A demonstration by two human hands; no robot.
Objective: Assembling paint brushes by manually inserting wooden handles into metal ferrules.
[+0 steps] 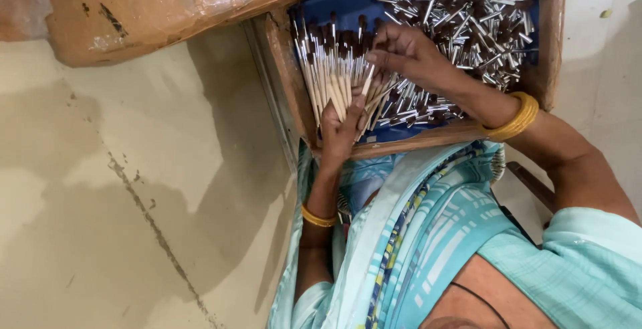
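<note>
My left hand (pixel 340 130) grips a fanned bundle of small brushes (pixel 326 75) with pale wooden handles and dark bristle tips, held over the near left corner of a wooden tray (pixel 291 81). My right hand (pixel 409 53) reaches in from the right, its fingertips pinched on one pale brush handle (pixel 367 79) at the bundle's right side. A heap of loose silver ferrules with dark tips (pixel 468 8) fills the tray's blue lining behind and beside the right hand. Both wrists wear yellow bangles.
The tray rests against my lap, which is covered by light blue patterned cloth (pixel 414 235). A brown cardboard box wrapped in plastic film (pixel 174 1) lies at the upper left. A stained beige floor (pixel 120 188) spreads to the left.
</note>
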